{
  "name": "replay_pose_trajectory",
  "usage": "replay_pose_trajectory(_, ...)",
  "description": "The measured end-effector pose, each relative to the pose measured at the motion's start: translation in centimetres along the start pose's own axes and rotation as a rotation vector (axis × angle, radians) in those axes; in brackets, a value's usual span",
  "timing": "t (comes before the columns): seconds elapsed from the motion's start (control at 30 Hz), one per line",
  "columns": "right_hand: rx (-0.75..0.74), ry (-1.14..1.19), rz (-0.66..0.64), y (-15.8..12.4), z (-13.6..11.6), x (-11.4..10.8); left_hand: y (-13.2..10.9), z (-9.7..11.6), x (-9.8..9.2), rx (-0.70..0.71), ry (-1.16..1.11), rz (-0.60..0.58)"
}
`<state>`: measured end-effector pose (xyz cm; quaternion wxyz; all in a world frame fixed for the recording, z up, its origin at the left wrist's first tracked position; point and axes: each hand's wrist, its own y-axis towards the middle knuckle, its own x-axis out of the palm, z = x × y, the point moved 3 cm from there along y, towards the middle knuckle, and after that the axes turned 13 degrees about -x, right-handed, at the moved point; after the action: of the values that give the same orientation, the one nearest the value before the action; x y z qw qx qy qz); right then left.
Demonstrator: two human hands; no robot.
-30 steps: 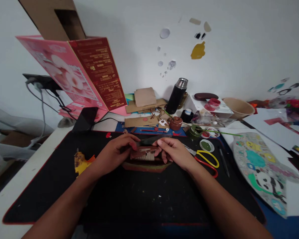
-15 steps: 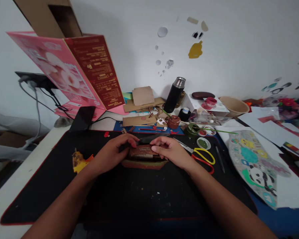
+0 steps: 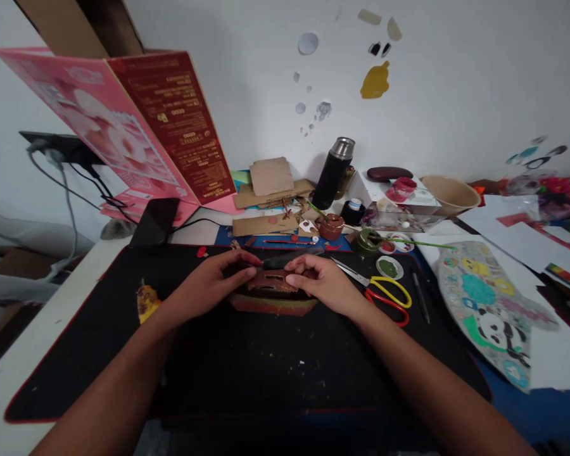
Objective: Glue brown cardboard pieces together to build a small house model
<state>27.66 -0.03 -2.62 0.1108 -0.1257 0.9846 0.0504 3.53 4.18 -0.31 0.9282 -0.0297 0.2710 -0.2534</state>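
My left hand [image 3: 209, 282] and my right hand [image 3: 331, 285] are on either side of a small brown-painted cardboard piece [image 3: 272, 282] with slots cut in it. Left thumb and fingertips pinch its left end; the right thumb presses its right end, with the other fingers curled behind. Just in front of it lies a long brown and green boat-shaped cardboard piece [image 3: 273, 306] on the black mat [image 3: 275, 361]. Whether the two parts are joined I cannot tell. Behind the fingers a dark flat blade-like object [image 3: 292, 258] is partly hidden.
Right of my right hand lie scissors [image 3: 387, 292] with yellow and red handles and a black pen [image 3: 420, 296]. Paint jars [image 3: 332, 227], a black flask [image 3: 333, 174] and cardboard scraps [image 3: 266, 225] stand behind. A yellow cutout [image 3: 147, 303] is near my left forearm.
The small brown piece has tipped, so its slotted face shows and the ridged front edge no longer does. My left thumb has shifted up onto its end. The camera view has moved slightly.
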Motion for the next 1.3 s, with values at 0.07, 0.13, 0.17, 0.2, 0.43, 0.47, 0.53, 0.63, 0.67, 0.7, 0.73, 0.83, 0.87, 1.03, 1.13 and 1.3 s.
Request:
replay_pose_trajectory(0.07, -0.005, 0.0, 0.0, 0.0, 0.1, 0.0, 0.1, 0.1, -0.2, -0.024, 0.004, -0.021)
replay_pose_trajectory(0.13, -0.013, 0.0, 0.005, 0.0, 0.1, 0.0, 0.2, 0.2, -0.3, -0.048, 0.015, -0.043)
replay_pose_trajectory(0.17, -0.015, -0.001, 0.006, 0.0, 0.2, 0.0, 0.1, 0.3, -0.3, -0.054, 0.023, -0.053)
replay_pose_trajectory(0.2, -0.014, -0.002, 0.005, 0.0, 0.2, 0.0, 0.1, 0.4, -0.2, -0.058, 0.032, -0.063)
replay_pose_trajectory(0.43, -0.021, -0.014, 0.007, -0.1, 0.1, 0.0, 0.5, 0.3, -0.1, -0.068, 0.071, -0.105)
replay_pose_trajectory(0.47, -0.019, -0.013, 0.008, -0.2, 0.1, 0.0, 0.6, 0.4, -0.2, -0.062, 0.083, -0.105)
replay_pose_trajectory(0.53, -0.009, -0.016, 0.006, -0.2, 0.2, 0.1, 0.7, 0.4, -0.3, -0.051, 0.108, -0.1)
replay_pose_trajectory(0.63, -0.006, -0.031, 0.015, -0.2, 0.3, 0.1, 0.7, 0.7, -0.2, -0.047, 0.128, -0.116)
replay_pose_trajectory(0.67, -0.007, -0.032, 0.02, -0.2, 0.3, 0.1, 0.7, 0.9, -0.2, -0.047, 0.129, -0.122)
replay_pose_trajectory(0.7, -0.009, -0.03, 0.024, -0.3, 0.3, 0.0, 0.6, 1.0, -0.1, -0.047, 0.129, -0.128)
replay_pose_trajectory(0.73, -0.011, -0.027, 0.026, -0.3, 0.3, 0.0, 0.6, 1.2, -0.1, -0.047, 0.129, -0.133)
replay_pose_trajectory(0.83, -0.013, -0.021, 0.022, -0.3, 0.4, 0.1, 0.7, 1.8, -0.1, -0.049, 0.141, -0.153)
replay_pose_trajectory(0.87, -0.015, -0.022, 0.022, -0.2, 0.3, 0.1, 0.8, 1.9, -0.1, -0.049, 0.151, -0.165)
replay_pose_trajectory(1.03, -0.021, -0.021, 0.028, -0.2, 0.2, 0.2, 1.9, 2.4, -0.1, -0.042, 0.222, -0.249)
replay_pose_trajectory(1.13, -0.02, -0.013, 0.025, -0.1, 0.2, 0.2, 2.4, 2.5, -0.1, -0.03, 0.277, -0.289)
replay_pose_trajectory(1.3, -0.014, -0.015, 0.025, 0.3, 0.5, 0.1, 3.2, 2.0, 0.0, -0.037, 0.29, -0.31)
